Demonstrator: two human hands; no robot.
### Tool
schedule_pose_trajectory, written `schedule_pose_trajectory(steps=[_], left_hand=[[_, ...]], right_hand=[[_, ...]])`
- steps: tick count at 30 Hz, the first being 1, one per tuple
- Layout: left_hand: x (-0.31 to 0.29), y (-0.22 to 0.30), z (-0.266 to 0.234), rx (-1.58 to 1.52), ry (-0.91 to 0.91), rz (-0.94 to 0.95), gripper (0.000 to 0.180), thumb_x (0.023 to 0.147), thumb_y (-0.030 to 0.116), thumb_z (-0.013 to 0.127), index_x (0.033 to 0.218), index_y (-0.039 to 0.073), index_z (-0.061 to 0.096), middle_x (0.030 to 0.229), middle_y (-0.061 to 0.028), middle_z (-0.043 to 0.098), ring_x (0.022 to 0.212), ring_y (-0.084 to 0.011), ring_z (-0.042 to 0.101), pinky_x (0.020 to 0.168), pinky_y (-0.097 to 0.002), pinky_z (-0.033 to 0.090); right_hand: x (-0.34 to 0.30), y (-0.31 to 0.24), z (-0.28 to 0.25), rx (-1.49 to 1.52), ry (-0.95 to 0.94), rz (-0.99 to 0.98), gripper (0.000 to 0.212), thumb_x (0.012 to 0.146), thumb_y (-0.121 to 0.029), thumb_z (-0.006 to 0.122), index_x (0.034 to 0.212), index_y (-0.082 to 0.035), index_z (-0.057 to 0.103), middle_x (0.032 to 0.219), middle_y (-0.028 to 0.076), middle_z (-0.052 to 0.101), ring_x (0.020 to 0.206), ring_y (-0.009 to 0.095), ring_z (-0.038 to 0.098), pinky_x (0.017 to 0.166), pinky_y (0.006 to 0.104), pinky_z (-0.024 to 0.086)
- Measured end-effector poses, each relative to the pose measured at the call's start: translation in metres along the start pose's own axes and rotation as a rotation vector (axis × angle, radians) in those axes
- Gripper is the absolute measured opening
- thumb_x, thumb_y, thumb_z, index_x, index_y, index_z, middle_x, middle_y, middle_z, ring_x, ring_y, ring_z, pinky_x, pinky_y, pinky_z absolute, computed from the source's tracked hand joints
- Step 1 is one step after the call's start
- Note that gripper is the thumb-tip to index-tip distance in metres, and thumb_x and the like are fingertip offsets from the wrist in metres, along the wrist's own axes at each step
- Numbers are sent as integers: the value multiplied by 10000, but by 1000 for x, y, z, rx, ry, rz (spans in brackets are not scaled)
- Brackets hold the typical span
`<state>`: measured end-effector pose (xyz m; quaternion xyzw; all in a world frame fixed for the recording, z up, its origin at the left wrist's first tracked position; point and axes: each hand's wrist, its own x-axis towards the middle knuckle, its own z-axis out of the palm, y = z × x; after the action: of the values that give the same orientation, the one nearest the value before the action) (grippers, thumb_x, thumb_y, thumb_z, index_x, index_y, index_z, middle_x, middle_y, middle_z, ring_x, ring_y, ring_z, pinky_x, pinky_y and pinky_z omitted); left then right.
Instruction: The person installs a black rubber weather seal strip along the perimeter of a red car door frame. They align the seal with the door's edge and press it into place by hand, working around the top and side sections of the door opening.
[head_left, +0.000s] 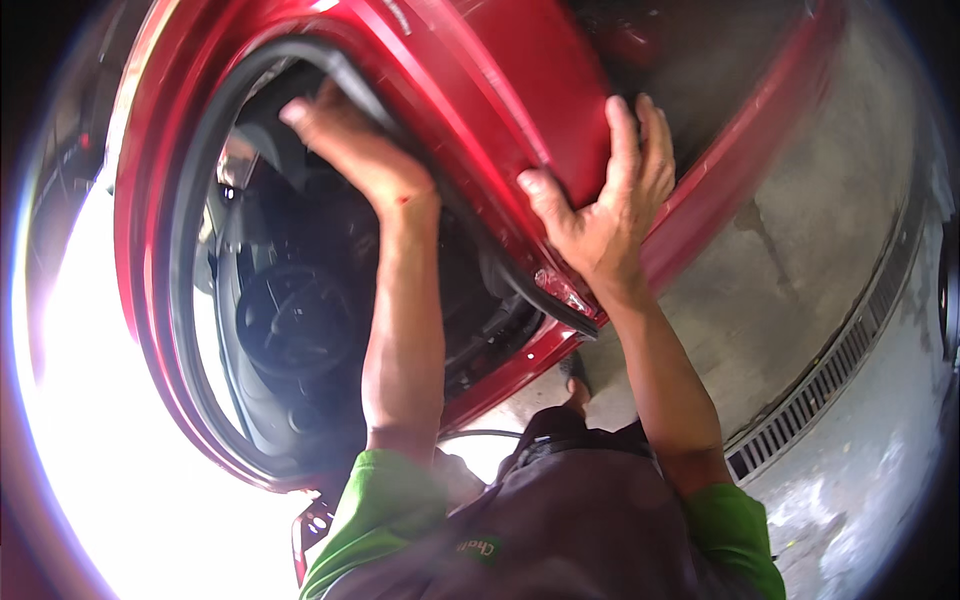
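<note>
A red car body (pixel 480 60) with a large opening fills the upper left and centre. Black rubber seal (pixel 180 260) lines the rim of that opening, and its lower right corner (pixel 570 318) stands out at a point below my right wrist. My left hand (pixel 345 140) is at the upper part of the seal, thumb stuck out to the left; its fingers are blurred and partly hidden. On the red panel to the right of the opening, my right hand (pixel 610 205) rests with thumb and fingers apart, holding nothing.
Through the opening show a dark steering wheel (pixel 292 320) and dashboard (pixel 235 370). Concrete floor (pixel 790 240) lies to the right, crossed by a slotted drain grate (pixel 810 395). Another red edge (pixel 740 180) runs beyond my right hand. Bright glare covers the left.
</note>
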<state>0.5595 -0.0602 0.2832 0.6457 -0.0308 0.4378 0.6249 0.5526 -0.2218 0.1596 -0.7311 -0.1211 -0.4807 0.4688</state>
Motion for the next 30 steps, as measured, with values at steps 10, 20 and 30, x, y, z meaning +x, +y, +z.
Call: schedule_pose_trajectory(steps=[10,20,30], left_hand=[[-253,-52,-47,561,-157,-195,589,1099,214,472,1592,-43,278,1464,-295,479,1277,-433,495,1125,-498,364],[-313,-46,-97,653,-332,-573,574,1014,313,641,1484,26,479,1166,-265,686,1051,-405,691,910,-464,537],[-619,-37,-332,997,-91,-1411,608,947,473,638,1179,-86,690,1177,-310,702,1169,-423,669,990,-466,528]], right_hand=[[0,-5,-11,-45,-50,15,959,873,-619,743,1558,-58,376,1554,300,379,1441,480,352,1137,617,306],[-8,0,-7,-45,-11,-93,947,895,-627,714,1552,-35,374,1534,299,409,1411,480,396,1108,611,334],[-6,-2,-14,-96,9,-126,898,922,-627,682,1533,-33,398,1492,300,456,1376,472,449,1095,611,365]])
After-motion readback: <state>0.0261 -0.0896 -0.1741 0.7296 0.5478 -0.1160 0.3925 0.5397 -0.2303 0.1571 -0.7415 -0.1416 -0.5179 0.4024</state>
